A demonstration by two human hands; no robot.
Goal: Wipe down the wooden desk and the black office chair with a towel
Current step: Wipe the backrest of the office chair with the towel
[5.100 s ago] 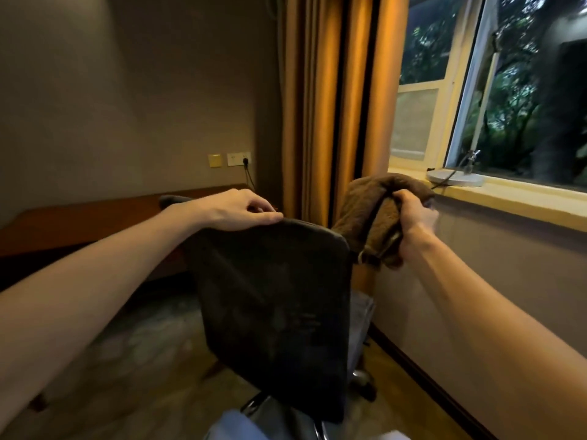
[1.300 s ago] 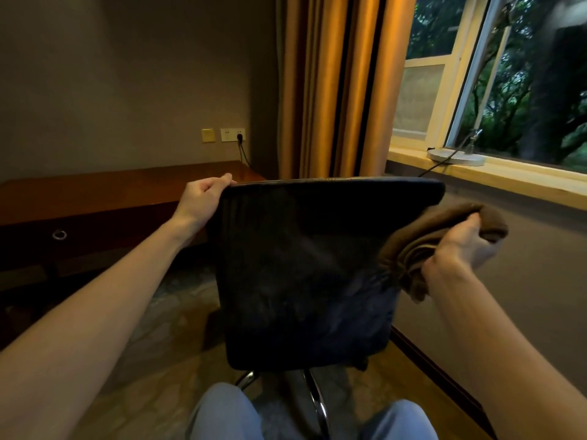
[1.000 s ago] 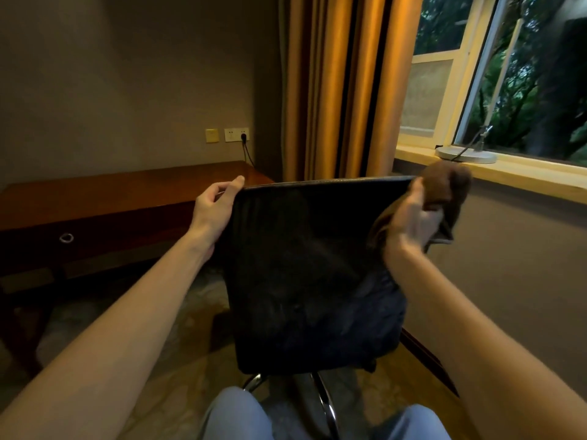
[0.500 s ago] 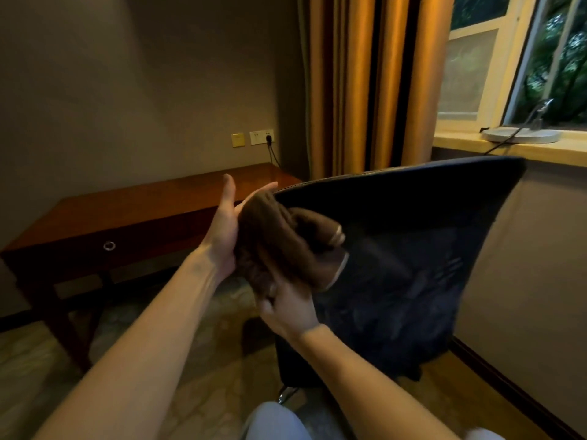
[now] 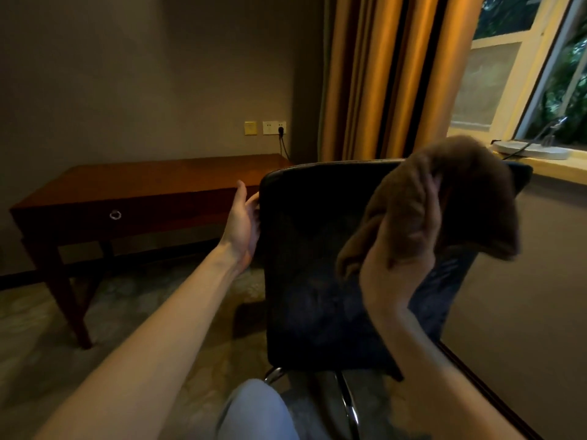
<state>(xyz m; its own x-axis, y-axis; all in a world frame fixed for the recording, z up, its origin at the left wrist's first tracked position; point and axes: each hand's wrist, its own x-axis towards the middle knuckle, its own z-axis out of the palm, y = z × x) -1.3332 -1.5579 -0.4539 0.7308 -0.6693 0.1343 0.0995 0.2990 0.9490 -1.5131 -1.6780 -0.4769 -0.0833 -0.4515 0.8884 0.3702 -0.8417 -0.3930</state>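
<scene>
The right hand (image 5: pixel 400 265) has its grip clamped on a bunched brown towel (image 5: pixel 460 192), held against the upper right corner of the black padded office chair (image 5: pixel 311 249) backrest. The left hand (image 5: pixel 241 227), grip apart with thumb raised, touches the backrest's left edge. Beyond stands the dark wooden desk (image 5: pixel 143 182) against the beige wall (image 5: pixel 127 74).

Single head-worn view, looking forward and down, close behind chair back (image 5: pixel 317 265)

Dim, warm window light; motion-blurred
</scene>
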